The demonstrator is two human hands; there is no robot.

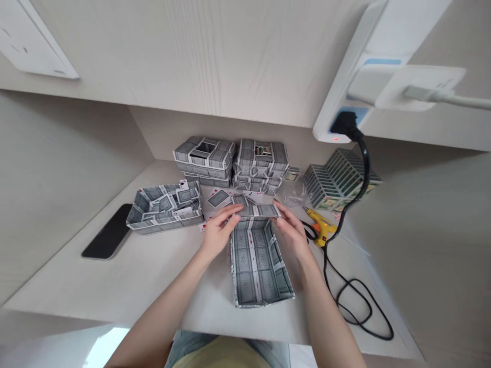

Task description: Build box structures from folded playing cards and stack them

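Observation:
An open box made of grey-backed playing cards (245,271) lies in front of me, its inside facing up. Across its far end runs a strip of joined playing cards (259,210). My left hand (221,227) pinches the strip's left end between thumb and fingers. At the right end, my right hand (293,231) grips it with bent fingers, close to the box's far corner. Loose playing cards (219,198) lie on the desk just beyond my left hand.
A card-made tray (164,224) holding loose cards stands left, beside a black phone (108,232). Finished-looking card boxes (205,153) are stacked behind. On the right are a yellow glue gun (322,227), its looping black cord (355,281) and stacked card decks (326,184). A power strip (345,92) hangs above.

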